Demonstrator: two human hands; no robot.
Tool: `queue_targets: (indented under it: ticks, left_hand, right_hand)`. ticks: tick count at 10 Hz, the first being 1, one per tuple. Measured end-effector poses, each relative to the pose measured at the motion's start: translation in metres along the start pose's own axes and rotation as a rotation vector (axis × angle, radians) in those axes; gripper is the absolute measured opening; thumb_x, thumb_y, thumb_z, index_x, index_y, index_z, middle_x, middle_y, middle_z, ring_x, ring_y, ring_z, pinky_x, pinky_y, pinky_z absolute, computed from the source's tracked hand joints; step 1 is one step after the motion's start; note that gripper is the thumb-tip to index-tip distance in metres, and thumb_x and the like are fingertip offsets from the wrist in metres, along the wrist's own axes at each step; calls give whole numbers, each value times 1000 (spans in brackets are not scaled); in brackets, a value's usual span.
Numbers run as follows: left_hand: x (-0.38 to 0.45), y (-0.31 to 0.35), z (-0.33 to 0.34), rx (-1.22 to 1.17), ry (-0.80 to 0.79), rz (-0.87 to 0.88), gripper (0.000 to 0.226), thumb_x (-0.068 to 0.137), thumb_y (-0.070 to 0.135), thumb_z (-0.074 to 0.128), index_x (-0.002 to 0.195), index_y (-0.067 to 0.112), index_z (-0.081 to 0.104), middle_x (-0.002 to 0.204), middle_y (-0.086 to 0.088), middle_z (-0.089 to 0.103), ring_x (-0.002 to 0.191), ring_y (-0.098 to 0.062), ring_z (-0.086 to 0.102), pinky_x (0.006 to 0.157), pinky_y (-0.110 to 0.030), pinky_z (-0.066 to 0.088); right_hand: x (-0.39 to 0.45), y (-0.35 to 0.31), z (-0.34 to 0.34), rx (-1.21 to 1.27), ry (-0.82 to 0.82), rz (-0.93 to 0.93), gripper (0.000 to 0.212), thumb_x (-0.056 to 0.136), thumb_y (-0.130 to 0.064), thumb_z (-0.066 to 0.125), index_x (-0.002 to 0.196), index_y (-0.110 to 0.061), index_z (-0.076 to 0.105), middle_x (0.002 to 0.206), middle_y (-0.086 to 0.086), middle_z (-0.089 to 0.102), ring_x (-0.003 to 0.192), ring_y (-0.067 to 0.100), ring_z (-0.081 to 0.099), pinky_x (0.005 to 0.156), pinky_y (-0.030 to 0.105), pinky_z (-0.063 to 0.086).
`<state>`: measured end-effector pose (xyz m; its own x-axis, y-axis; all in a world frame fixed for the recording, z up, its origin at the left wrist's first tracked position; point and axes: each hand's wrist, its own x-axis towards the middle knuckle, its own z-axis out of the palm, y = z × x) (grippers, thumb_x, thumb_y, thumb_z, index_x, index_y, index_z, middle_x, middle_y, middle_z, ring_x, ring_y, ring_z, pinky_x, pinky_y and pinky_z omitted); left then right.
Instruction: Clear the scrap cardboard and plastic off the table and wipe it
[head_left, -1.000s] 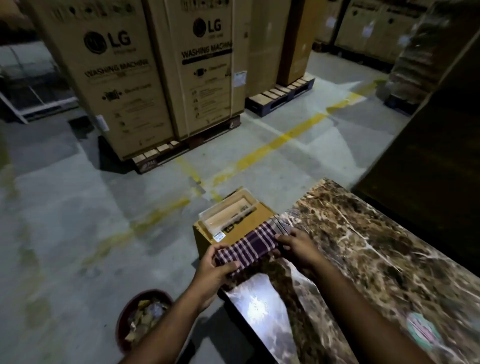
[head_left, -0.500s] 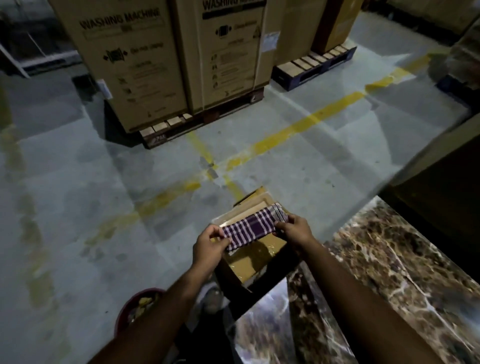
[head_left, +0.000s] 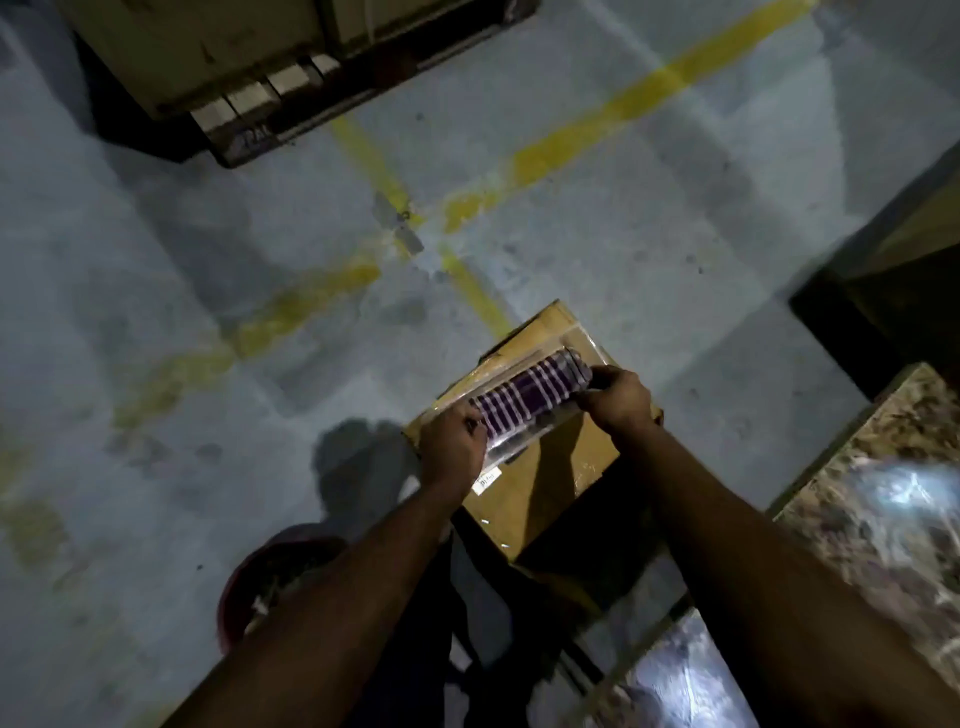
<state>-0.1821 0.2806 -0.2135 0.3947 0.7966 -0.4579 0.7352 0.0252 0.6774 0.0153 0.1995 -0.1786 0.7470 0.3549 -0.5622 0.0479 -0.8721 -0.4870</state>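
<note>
A folded purple and white checked cloth (head_left: 530, 397) lies stretched between my two hands, over a clear plastic tray (head_left: 587, 340) that sits on a brown cardboard box (head_left: 556, 478). My left hand (head_left: 451, 447) grips the cloth's near-left end. My right hand (head_left: 618, 397) pinches its far-right end. The box stands on the floor just past the corner of the brown marble table (head_left: 883, 519), which fills the lower right.
A dark red bin (head_left: 260, 582) holding scraps stands on the floor at lower left, partly behind my left forearm. Grey concrete floor with yellow lines (head_left: 597, 135) spreads ahead. A wooden pallet (head_left: 249, 104) carrying large cartons is at the top left.
Both hands carried the cloth off the table's corner and out over the cardboard box. The camera has tilted down, so the big cartons have almost left the view.
</note>
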Motion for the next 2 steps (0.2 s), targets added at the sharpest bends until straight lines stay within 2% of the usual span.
queue_targets:
  ticks: [1, 2]
  left_hand:
    - [-7, -2, 2, 20, -137, -19, 29, 86, 7, 65, 115, 10, 72, 113, -10, 74, 104, -28, 69, 95, -41, 55]
    - [-23, 10, -7, 29, -189, 42, 35, 88, 3, 62, 122, 9, 68, 123, -11, 69, 112, -29, 65, 101, -35, 50]
  right_hand:
    - [-5, 6, 2, -15, -15, 25, 48, 90, -21, 74, 134, -5, 63, 131, 12, 67, 120, 29, 63, 104, 37, 49]
    - [-14, 10, 1, -31, -29, 16, 36, 88, -21, 75, 121, -9, 71, 117, 10, 74, 107, 31, 71, 100, 44, 54]
